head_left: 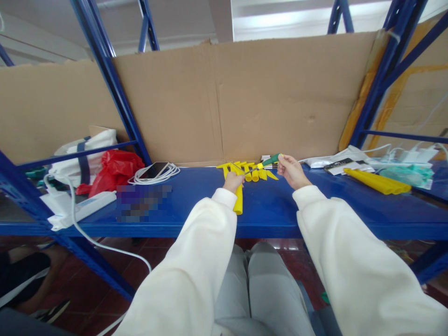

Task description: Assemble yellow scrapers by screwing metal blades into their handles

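Note:
A screwdriver (271, 160) with a green and yellow handle slants above the blue shelf. My right hand (291, 171) pinches the end of its handle. The thin shaft runs down to the closed fingers of my left hand (233, 181), which grip it near the tip; the tip itself is hidden. Beneath and beside my left hand lies a yellow tube (239, 203), its near end pointing toward me. Several short yellow tubular pieces (255, 176) sit in a row behind the screwdriver, partly covered by it.
Yellow tubes (378, 181) lie at the right beside a white packet (350, 156). To the left are a coiled white cable (170, 172) by a phone, a red plastic bag (119, 169) and a white power strip (91, 203). Cardboard (266, 93) walls the back; blue posts (112, 88) frame the shelf (196, 200).

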Available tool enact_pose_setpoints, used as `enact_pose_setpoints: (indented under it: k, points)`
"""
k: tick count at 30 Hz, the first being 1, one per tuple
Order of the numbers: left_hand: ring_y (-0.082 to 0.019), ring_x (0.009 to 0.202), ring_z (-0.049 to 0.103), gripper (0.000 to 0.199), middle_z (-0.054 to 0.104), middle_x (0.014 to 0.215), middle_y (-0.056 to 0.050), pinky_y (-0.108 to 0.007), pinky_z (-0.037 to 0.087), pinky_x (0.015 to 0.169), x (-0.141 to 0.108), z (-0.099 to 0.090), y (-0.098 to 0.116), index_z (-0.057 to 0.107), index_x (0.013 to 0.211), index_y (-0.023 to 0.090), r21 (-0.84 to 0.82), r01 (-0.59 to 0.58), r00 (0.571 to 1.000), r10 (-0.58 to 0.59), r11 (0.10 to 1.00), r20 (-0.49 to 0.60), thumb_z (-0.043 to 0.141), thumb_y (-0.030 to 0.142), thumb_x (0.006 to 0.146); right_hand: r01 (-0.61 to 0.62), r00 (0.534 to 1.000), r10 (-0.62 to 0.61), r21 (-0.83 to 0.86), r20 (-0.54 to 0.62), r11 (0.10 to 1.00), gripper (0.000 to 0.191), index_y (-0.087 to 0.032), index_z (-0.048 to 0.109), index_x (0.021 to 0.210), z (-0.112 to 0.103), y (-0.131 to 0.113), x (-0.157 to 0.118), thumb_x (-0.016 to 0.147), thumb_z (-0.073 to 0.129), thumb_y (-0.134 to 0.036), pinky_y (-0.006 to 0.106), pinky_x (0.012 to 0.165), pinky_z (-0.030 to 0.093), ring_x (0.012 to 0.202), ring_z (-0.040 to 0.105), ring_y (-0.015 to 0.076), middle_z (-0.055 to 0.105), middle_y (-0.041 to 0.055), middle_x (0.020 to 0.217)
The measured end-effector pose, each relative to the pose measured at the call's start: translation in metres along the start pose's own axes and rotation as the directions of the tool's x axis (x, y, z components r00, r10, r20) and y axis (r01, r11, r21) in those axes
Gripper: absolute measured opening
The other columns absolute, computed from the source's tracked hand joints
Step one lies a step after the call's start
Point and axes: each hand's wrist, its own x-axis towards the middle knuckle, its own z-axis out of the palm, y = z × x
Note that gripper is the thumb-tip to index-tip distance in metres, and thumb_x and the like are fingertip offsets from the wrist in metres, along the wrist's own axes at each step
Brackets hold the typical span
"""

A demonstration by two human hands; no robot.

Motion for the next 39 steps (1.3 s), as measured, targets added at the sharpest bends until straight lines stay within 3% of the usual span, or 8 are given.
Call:
enact_pose_setpoints:
  k: [7, 20, 29, 39]
  points:
    - [-0.02, 0.057, 0.067, 0.034, 0.058, 0.052, -0.002, -0.028, 0.054, 0.061, -0.0012, -0.0002, 0.0016, 0.059, 0.057, 0.019, 0.014, -0.002, 1.0, 0.002, 1.0, 0.008, 0.064, -0.001, 0.084, -0.003, 1.0, 0.003, -0.008, -0.017, 1.0, 0.066, -0.025, 0.052, 0.076, 0.0015, -0.0003, 0.0004, 0.056, 0.102, -0.063, 0.018, 0.043, 0.033, 0.046, 0.042, 0.007, 0.046, -0.0113, 0.049]
    - [-0.023, 0.067, 0.072, 0.024, 0.06, 0.054, -0.001, -0.032, 0.059, 0.071, -0.0023, -0.0016, 0.003, 0.066, 0.066, 0.018, 0.006, 0.021, 1.0, -0.021, 1.0, 0.019, 0.065, 0.0, 0.082, -0.016, 0.999, 0.015, -0.015, -0.052, 1.0, 0.071, -0.025, 0.045, 0.071, 0.0051, -0.0025, -0.002, 0.053, 0.103, -0.062, 0.018, 0.039, 0.031, 0.043, 0.042, 0.0067, 0.049, -0.0099, 0.047]
    - [-0.023, 0.066, 0.072, 0.021, 0.061, 0.053, -0.002, -0.031, 0.059, 0.067, -0.0043, -0.0019, 0.0036, 0.069, 0.069, 0.017, 0.011, 0.013, 1.0, -0.013, 1.0, 0.01, 0.066, 0.002, 0.083, -0.047, 0.996, 0.044, -0.038, -0.078, 0.998, 0.065, -0.025, 0.044, 0.071, 0.0072, -0.005, -0.0047, 0.065, 0.1, -0.057, 0.019, 0.04, 0.032, 0.043, 0.044, 0.0072, 0.047, -0.0096, 0.048]
    - [-0.023, 0.064, 0.072, 0.023, 0.059, 0.052, -0.002, -0.031, 0.059, 0.067, -0.0055, -0.001, 0.0034, 0.068, 0.066, 0.016, 0.018, 0.003, 1.0, -0.004, 1.0, 0.005, 0.064, 0.002, 0.084, -0.067, 0.994, 0.064, -0.033, -0.085, 0.997, 0.065, -0.025, 0.044, 0.071, 0.0077, -0.0056, -0.0045, 0.064, 0.1, -0.058, 0.019, 0.039, 0.032, 0.042, 0.044, 0.0069, 0.049, -0.0093, 0.048]
